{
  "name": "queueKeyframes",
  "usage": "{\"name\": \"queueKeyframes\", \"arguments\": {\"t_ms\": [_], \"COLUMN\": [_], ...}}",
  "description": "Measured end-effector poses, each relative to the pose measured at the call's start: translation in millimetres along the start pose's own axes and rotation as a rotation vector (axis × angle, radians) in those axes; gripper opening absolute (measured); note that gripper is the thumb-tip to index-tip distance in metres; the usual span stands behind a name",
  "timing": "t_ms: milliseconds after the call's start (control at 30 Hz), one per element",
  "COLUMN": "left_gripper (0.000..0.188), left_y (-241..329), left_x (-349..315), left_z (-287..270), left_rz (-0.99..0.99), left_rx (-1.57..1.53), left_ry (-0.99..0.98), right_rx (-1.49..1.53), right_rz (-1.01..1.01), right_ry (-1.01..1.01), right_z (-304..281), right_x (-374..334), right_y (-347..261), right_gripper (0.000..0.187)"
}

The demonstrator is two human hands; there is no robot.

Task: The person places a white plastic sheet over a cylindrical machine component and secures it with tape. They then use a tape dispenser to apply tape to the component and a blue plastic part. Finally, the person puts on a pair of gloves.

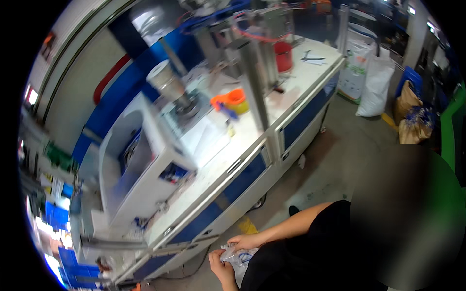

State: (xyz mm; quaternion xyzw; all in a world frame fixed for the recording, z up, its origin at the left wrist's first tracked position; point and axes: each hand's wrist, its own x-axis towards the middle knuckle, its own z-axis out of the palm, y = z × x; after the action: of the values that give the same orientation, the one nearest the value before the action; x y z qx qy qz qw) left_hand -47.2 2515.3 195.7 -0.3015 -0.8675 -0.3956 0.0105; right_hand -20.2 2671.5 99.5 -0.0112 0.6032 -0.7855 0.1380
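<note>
Two hands (pixel 233 252), one clear bag (pixel 239 256)

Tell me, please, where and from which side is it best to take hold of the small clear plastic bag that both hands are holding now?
Probably by the upper edge of the clear plastic bag, pinched from both sides. It looks thin and crumpled, hanging limp, so only an edge gives a firm pinch. The left hand and right hand already hold it near the top, close to the body.

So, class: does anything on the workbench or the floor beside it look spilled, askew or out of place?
Nothing clearly stands out. Both hands hold a small clear bag; the orange tub sits upright on the workbench, and white sacks stand on the floor.
</note>
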Motion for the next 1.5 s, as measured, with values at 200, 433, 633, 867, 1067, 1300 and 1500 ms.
{"name": "queueKeyframes", "arguments": {"t_ms": [200,433,633,867,1067,1300,1500], "left_gripper": [0.036,0.026,0.02,0.016,0.016,0.031,0.059], "left_y": [-52,-129,-215,-313,-422,-527,-664], "left_x": [-123,-260,-332,-428,-466,-467,-541], "left_z": [-135,-201,-248,-342,-406,-508,-574], "left_rz": [-0.181,-0.435,-0.704,-1.304,-1.258,-1.328,-1.131], "left_rx": [0.097,0.214,0.236,-0.182,-0.543,-0.994,-1.391], "left_ry": [-0.017,0.141,0.599,1.365,1.546,1.801,1.952], "right_rx": [0.267,0.188,0.05,0.001,-0.288,-0.476,-1.061], "right_rz": [0.378,0.729,0.864,0.939,0.854,0.503,0.02], "right_ry": [-0.306,-0.578,-0.908,-0.693,-0.983,-1.313,-1.165], "right_z": [162,301,412,482,647,847,927], "right_x": [41,92,180,354,454,551,708], "right_y": [40,68,108,123,139,147,271], "right_gripper": [0.04,0.025,0.024,0.022,0.037,0.021,0.032]}}
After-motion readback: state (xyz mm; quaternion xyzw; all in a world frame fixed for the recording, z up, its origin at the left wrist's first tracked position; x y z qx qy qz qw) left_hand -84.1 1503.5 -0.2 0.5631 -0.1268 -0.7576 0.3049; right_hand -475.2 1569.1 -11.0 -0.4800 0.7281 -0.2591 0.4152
